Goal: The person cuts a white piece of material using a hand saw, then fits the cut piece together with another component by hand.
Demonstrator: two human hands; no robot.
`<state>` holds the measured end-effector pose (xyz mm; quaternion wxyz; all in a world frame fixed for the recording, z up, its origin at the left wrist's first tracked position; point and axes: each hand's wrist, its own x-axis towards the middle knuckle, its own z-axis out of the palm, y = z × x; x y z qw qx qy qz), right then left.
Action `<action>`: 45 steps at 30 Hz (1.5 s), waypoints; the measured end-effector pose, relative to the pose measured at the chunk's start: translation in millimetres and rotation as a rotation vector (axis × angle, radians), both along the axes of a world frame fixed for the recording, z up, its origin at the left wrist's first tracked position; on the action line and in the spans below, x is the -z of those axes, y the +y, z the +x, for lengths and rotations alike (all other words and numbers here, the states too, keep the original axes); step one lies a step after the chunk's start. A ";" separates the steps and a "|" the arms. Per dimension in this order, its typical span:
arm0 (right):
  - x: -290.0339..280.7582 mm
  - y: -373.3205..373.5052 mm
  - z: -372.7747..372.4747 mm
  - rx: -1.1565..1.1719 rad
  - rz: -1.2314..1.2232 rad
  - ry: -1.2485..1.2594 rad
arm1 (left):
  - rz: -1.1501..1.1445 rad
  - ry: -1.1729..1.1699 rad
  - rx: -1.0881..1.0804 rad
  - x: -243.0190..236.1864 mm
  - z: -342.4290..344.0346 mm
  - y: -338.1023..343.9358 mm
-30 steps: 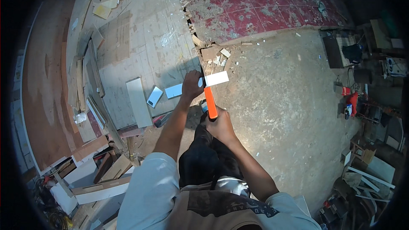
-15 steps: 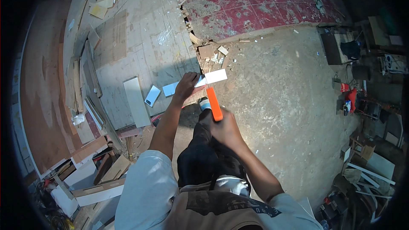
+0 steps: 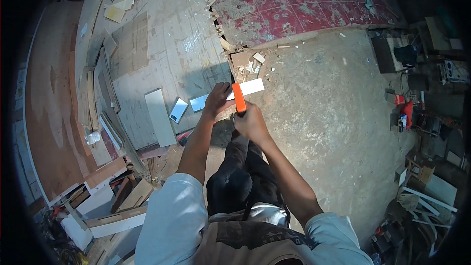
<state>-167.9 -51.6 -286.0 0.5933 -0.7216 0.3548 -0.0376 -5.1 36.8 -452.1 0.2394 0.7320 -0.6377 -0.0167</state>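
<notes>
A narrow white board (image 3: pixel 253 86) lies across the edge of the wooden platform, its right end jutting out past it. My left hand (image 3: pixel 219 99) is closed on the board and presses it down near the edge. In my right hand (image 3: pixel 252 123) is a handsaw with an orange handle (image 3: pixel 239 97). The fingers are wrapped round its near end, and the orange part now lies over the board just right of my left hand. Its blade is seen too edge-on to make out.
The wooden platform (image 3: pixel 171 29) bears a pale phone (image 3: pixel 178 110), a longer board (image 3: pixel 160 118) and loose offcuts (image 3: pixel 114 13). Wood scraps (image 3: pixel 252 64) lie on the concrete floor (image 3: pixel 319 118) beside the platform edge. Boards (image 3: pixel 117 221) are piled at lower left; tools and clutter line the right side.
My right hand and the saw have moved forward, bringing the orange handle from in front of the board to over it. My left hand stays on the board.
</notes>
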 end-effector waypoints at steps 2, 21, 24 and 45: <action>-16.8 23.6 -27.0 0.010 -0.037 -0.100 | 0.024 -0.023 -0.029 1.3 3.9 11.1; 3.1 0.6 -3.0 0.035 0.001 -0.095 | -0.029 0.060 -0.066 -5.2 -6.1 0.0; -25.5 25.6 -39.2 0.043 0.045 -0.071 | 0.006 -0.005 -0.055 -1.9 2.4 13.4; 12.1 9.8 -24.3 0.018 -0.072 -0.095 | 0.047 -0.128 -0.032 -4.1 -1.3 5.3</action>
